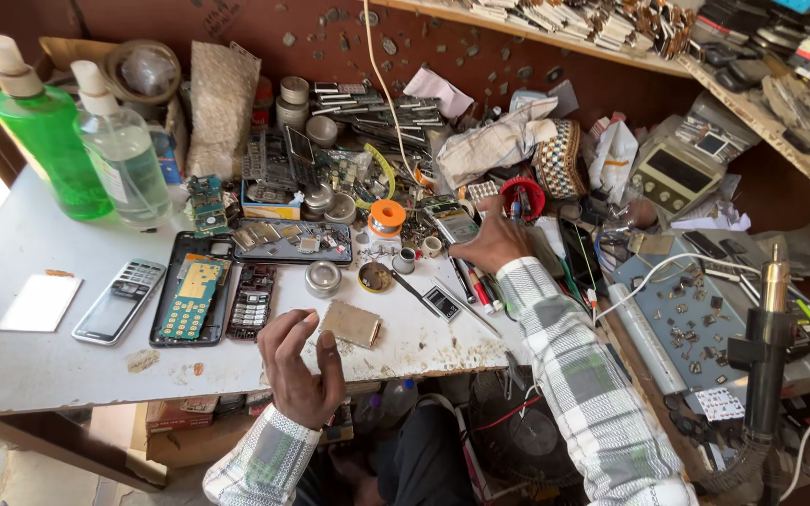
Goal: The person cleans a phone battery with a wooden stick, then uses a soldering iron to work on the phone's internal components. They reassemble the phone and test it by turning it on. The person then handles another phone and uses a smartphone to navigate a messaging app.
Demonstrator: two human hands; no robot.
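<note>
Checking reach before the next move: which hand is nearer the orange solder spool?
Right. The right hand rests just right of the orange solder spool; the left hand hovers at the table's front edge, well below it.

The left hand point(300, 365) hovers open at the near edge of the white table point(21, 356), just beside a small tan block point(351, 324). The right hand point(491, 242) reaches farther, fingers spread among pens point(476, 287) and clutter. Phones point(120, 300) lie left; two bottles point(122, 150) stand far left.

Beside the orange spool point(386, 217), our right hand point(491, 241) covers whatever its fingertips touch; beyond it, the shelf point(611, 52) runs off the top edge.
</note>
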